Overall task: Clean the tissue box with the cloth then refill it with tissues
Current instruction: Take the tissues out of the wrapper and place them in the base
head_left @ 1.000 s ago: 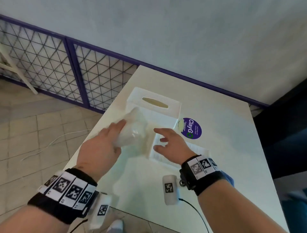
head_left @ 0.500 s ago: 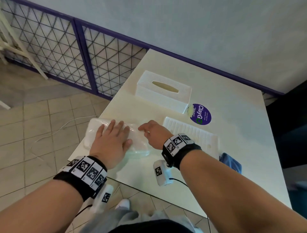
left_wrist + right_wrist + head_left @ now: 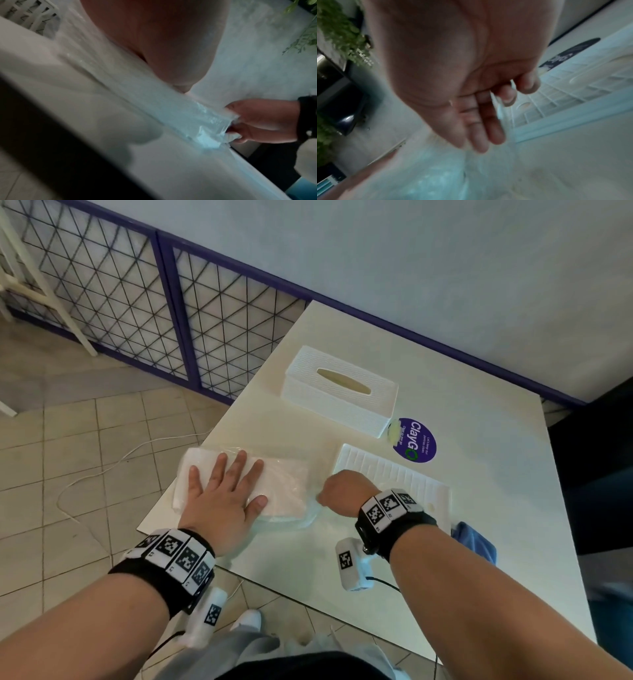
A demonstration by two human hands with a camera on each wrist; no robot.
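A pack of white tissues in clear plastic wrap (image 3: 281, 484) lies near the table's left front edge. My left hand (image 3: 226, 491) presses flat on it with straight fingers. My right hand (image 3: 339, 491) pinches the loose end of the wrap (image 3: 221, 121) at the pack's right end, fingers curled. The white ribbed tissue box (image 3: 339, 402) with an oval slot stands farther back, apart from both hands. Its flat white base panel (image 3: 404, 474) lies right of the pack. A blue cloth (image 3: 476, 542) lies at the front right, partly behind my right forearm.
A purple round sticker (image 3: 416, 440) is on the white table (image 3: 479, 440), right of the box. A purple-framed mesh fence (image 3: 137, 302) and a grey wall stand behind. The tiled floor with a white cable (image 3: 102, 474) lies to the left.
A second ago my left hand held the pack up above the table; it has since laid it down and flattened on top. My right hand has moved to the wrap's right end and pinched it.
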